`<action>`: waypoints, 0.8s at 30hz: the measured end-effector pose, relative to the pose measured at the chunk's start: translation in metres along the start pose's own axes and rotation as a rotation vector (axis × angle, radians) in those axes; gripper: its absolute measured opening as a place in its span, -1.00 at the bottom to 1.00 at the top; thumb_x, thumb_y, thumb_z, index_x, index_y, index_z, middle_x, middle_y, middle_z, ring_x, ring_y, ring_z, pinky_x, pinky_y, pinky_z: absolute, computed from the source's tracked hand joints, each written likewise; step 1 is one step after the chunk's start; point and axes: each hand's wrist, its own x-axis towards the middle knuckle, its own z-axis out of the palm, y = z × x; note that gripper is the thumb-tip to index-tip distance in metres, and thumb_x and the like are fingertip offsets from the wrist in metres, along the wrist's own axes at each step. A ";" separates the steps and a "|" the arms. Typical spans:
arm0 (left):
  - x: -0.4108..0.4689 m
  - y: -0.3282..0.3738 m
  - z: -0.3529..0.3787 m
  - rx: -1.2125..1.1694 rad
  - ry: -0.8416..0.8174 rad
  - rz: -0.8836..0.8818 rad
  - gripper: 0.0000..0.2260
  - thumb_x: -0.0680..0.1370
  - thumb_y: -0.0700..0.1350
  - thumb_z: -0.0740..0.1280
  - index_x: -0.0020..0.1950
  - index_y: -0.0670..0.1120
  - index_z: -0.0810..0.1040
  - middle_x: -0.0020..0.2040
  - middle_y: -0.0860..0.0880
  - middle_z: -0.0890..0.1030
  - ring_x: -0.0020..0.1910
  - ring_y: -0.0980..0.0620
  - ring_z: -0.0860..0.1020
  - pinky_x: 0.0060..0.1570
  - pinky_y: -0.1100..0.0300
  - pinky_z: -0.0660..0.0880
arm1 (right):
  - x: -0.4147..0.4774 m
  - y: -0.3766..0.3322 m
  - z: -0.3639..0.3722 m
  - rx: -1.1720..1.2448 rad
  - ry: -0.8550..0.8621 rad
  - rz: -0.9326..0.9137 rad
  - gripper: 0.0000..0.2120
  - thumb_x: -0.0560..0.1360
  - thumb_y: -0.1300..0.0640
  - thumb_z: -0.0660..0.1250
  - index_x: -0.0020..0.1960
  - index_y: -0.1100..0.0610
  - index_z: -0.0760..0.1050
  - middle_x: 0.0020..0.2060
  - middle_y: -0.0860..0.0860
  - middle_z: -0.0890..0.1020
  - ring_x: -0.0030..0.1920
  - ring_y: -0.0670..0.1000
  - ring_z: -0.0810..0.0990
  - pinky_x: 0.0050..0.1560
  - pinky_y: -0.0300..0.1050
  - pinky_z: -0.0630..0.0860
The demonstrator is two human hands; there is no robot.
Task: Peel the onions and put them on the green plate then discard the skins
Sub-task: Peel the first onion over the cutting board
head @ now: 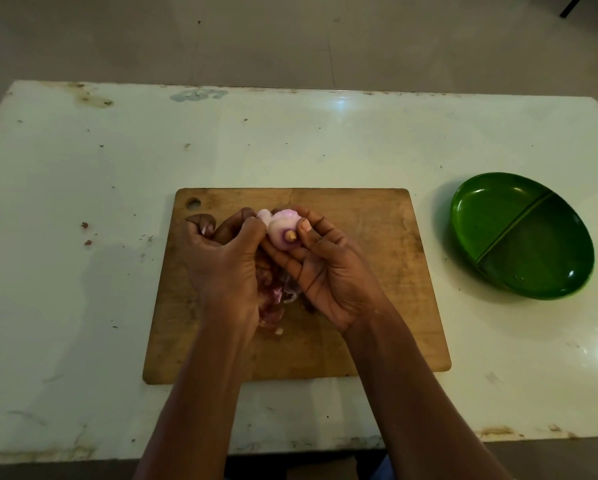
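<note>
**Both hands on a half-peeled onion above the board**

We held the small, round, pale pink onion in our right hand, palm up. The fingers curled under it and the thumb pressed against it just beside the brown root stub, which faced us. Our left hand met it from the other side, thumb and forefinger pinching a pale, loose layer at the onion's upper left, with the other fingers curled in.

The onion was in the air over the middle of the rectangular wooden cutting board. Beneath our hands a small heap of purplish papery skins lay on the board, partly hidden by our wrists.

The board sat on the scuffed white table. The oval green plastic plate, split into two compartments by a ridge, stood well apart to the right with nothing in either half.
</note>
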 end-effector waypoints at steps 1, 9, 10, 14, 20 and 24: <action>0.001 0.000 0.000 -0.004 0.003 0.005 -0.69 0.39 -0.32 0.47 0.00 -0.17 0.40 -0.15 -0.08 0.56 -0.20 0.07 0.60 -0.24 0.22 0.58 | 0.000 0.000 0.000 0.005 -0.004 0.001 -0.64 0.47 0.29 0.25 0.25 0.36 0.41 0.23 0.33 0.52 0.17 0.21 0.57 0.15 0.04 0.56; 0.007 -0.002 -0.006 0.032 0.101 0.054 -0.68 0.41 -0.32 0.44 -0.16 -0.03 0.33 -0.30 0.07 0.45 -0.43 0.28 0.47 -0.35 0.38 0.48 | 0.001 -0.001 0.000 0.137 -0.080 0.004 -0.50 0.11 0.25 0.65 -0.01 0.33 0.58 0.07 0.31 0.62 0.04 0.24 0.65 -0.07 0.06 0.65; 0.006 -0.003 -0.006 0.047 0.109 0.059 -0.68 0.42 -0.31 0.45 -0.15 -0.04 0.32 -0.30 0.07 0.45 -0.45 0.28 0.47 -0.36 0.39 0.48 | 0.000 -0.001 0.001 0.128 -0.087 0.006 -0.49 0.10 0.26 0.66 -0.01 0.33 0.58 0.06 0.31 0.63 0.04 0.24 0.66 -0.07 0.06 0.65; 0.014 -0.005 -0.013 0.082 0.211 0.050 -0.72 0.43 -0.29 0.43 -0.14 -0.06 0.33 -0.27 0.02 0.43 -0.44 0.25 0.48 -0.37 0.36 0.48 | 0.001 -0.005 -0.002 0.258 -0.094 0.006 -0.49 0.13 0.29 0.61 0.03 0.35 0.54 0.08 0.35 0.60 0.13 0.33 0.60 -0.11 0.06 0.65; 0.007 -0.005 -0.007 0.241 0.145 0.223 -0.88 0.49 -0.31 0.34 -0.07 -0.11 0.54 -0.21 0.10 0.57 -0.28 0.31 0.58 -0.29 0.47 0.47 | 0.004 -0.006 -0.008 0.196 -0.040 -0.018 -0.47 0.07 0.18 0.67 -0.01 0.27 0.62 0.13 0.29 0.60 0.09 0.25 0.63 -0.22 -0.10 0.65; -0.001 -0.006 -0.001 0.332 -0.015 0.323 -0.85 0.50 -0.31 0.34 -0.05 -0.07 0.61 -0.21 0.15 0.60 -0.22 0.34 0.58 -0.26 0.50 0.45 | 0.007 -0.004 -0.014 0.132 0.029 -0.065 -0.39 0.01 0.08 0.70 0.00 0.22 0.62 0.10 0.23 0.62 -0.01 0.13 0.65 -0.19 -0.14 0.65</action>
